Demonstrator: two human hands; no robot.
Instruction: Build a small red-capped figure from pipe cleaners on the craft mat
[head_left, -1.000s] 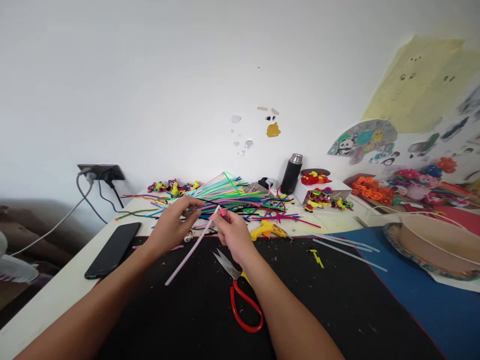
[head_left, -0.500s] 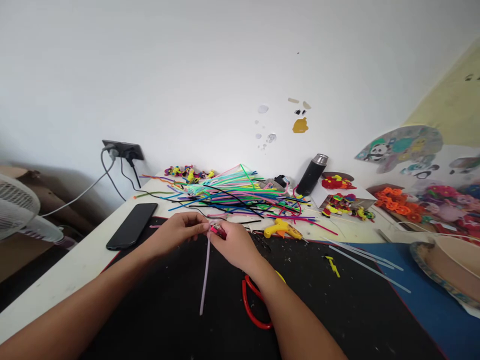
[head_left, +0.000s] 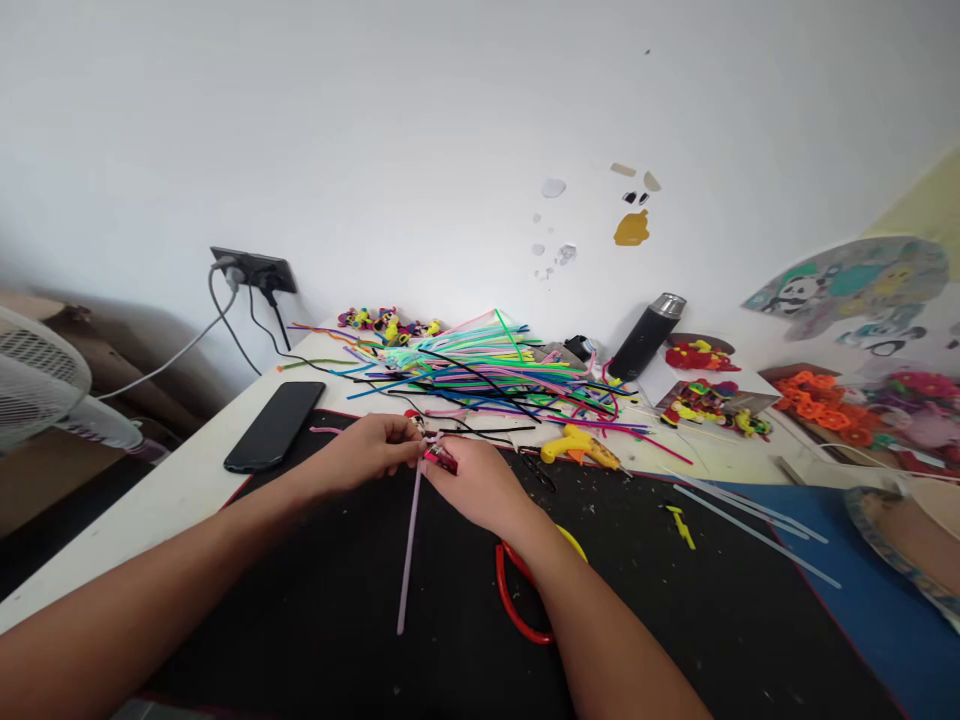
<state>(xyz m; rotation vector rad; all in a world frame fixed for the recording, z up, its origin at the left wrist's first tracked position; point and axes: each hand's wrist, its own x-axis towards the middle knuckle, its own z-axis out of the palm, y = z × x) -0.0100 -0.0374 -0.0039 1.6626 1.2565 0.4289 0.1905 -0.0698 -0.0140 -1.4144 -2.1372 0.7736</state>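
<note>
Basically, L grip [head_left: 369, 452] pinches lilac stem [head_left: 409, 555] w/ top hidden; R grip [head_left: 480, 484] pinches red pc [head_left: 442, 459], mostly covered, shape unclear.

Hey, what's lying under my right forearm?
Scissors on the black mat: a red handle loop shows left of your forearm, a yellow curve, probably the other handle, right of it. Your right hand and forearm cover the blades.

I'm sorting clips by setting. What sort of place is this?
Probably a handicraft workspace: it has a heap of colourful pipe cleaners, a yellow glue gun and small bright figures near the wall.
</note>
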